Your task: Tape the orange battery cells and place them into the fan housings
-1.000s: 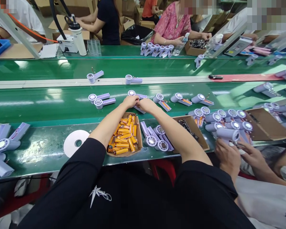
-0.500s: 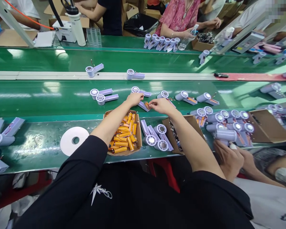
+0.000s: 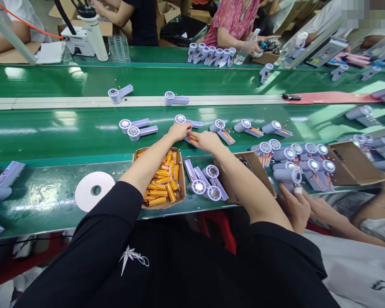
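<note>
Over the near belt, my left hand (image 3: 179, 131) is closed at the light-purple fan housing (image 3: 194, 144), its fingertips by the handle's upper edge. The housing's round head is hidden behind that hand. An orange-wrapped battery (image 3: 193, 137) lies along the open handle, and my right hand (image 3: 205, 140) has its fingers closed on it. Right behind them is another housing (image 3: 180, 119) with a bare handle. Below my left forearm, a cardboard box (image 3: 183, 184) holds many orange batteries (image 3: 160, 186).
Several housings (image 3: 211, 194) lie beside the box, near a carton of small parts (image 3: 259, 171). A white tape roll (image 3: 87, 194) lies at left. Housings with batteries (image 3: 245, 125) stand on the belt at right. A co-worker's hands (image 3: 295, 205) hold a housing at right.
The orange battery, tilted at the handle before, now lies in it with my right fingers over it. My right hand moved slightly left toward my left hand. The view shifted a little.
</note>
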Demonstrator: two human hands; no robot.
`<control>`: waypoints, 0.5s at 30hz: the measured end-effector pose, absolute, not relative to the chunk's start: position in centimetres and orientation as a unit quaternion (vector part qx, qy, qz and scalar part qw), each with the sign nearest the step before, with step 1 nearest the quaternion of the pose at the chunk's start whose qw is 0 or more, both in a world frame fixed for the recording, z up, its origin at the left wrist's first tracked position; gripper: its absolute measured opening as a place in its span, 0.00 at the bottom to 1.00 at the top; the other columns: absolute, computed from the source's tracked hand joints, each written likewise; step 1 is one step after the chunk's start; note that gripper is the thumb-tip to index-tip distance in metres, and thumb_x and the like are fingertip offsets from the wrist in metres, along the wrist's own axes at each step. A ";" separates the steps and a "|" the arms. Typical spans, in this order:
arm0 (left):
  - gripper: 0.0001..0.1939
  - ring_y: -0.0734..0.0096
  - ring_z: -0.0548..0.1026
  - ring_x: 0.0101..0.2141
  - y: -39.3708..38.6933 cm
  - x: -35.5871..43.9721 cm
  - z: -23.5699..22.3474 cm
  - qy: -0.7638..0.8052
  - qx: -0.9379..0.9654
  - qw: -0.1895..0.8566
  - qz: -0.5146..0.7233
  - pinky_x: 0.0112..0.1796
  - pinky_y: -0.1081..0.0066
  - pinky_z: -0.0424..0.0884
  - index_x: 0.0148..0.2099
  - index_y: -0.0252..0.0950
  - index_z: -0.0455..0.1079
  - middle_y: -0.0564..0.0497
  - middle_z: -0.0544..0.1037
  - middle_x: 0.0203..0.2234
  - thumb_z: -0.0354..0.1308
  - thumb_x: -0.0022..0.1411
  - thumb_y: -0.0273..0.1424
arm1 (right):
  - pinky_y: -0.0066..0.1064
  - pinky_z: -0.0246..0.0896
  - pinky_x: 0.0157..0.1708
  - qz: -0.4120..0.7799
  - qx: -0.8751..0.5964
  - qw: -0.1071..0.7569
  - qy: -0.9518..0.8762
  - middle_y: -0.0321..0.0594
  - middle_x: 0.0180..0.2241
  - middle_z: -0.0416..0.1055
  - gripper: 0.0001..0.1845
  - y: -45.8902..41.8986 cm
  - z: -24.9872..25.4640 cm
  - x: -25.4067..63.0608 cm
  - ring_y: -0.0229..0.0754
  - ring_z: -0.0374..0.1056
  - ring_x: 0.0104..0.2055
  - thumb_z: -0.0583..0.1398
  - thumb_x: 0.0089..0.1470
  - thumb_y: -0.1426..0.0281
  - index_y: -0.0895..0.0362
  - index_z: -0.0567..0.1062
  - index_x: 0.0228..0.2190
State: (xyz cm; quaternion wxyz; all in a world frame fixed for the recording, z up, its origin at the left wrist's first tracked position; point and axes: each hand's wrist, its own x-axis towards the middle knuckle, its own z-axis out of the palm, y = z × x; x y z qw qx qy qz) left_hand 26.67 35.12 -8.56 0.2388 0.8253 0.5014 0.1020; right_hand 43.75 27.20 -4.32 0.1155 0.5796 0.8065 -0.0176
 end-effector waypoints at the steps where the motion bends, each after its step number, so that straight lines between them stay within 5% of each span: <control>1: 0.13 0.55 0.80 0.52 35.1 26.8 -8.6 0.500 0.826 0.238 0.102 0.52 0.64 0.70 0.53 0.42 0.81 0.44 0.86 0.51 0.56 0.75 0.32 | 0.43 0.72 0.46 -0.015 0.578 0.124 0.807 0.56 0.53 0.85 0.30 27.2 -4.4 43.7 0.62 0.82 0.50 0.55 0.75 0.52 0.45 0.71 0.72; 7: 0.12 0.54 0.80 0.52 35.0 27.4 -8.5 0.491 0.832 0.237 0.105 0.51 0.64 0.69 0.52 0.41 0.80 0.43 0.85 0.51 0.56 0.75 0.32 | 0.43 0.72 0.52 -0.025 0.546 0.044 0.837 0.56 0.54 0.84 0.25 28.3 -4.6 45.4 0.60 0.80 0.55 0.60 0.72 0.63 0.52 0.80 0.65; 12: 0.12 0.55 0.80 0.52 35.1 27.9 -8.4 0.492 0.830 0.240 0.107 0.51 0.65 0.69 0.53 0.41 0.80 0.43 0.85 0.52 0.57 0.75 0.33 | 0.44 0.77 0.52 -0.157 0.590 -0.164 0.775 0.45 0.39 0.88 0.18 29.3 -6.0 49.0 0.54 0.83 0.44 0.70 0.58 0.68 0.56 0.88 0.51; 15: 0.12 0.55 0.80 0.51 35.2 28.4 -8.3 0.493 0.830 0.240 0.102 0.51 0.65 0.70 0.53 0.42 0.81 0.44 0.85 0.51 0.57 0.75 0.32 | 0.47 0.79 0.53 -0.212 0.613 -0.340 0.681 0.43 0.39 0.87 0.22 28.9 -7.6 50.6 0.52 0.83 0.43 0.72 0.52 0.65 0.57 0.87 0.50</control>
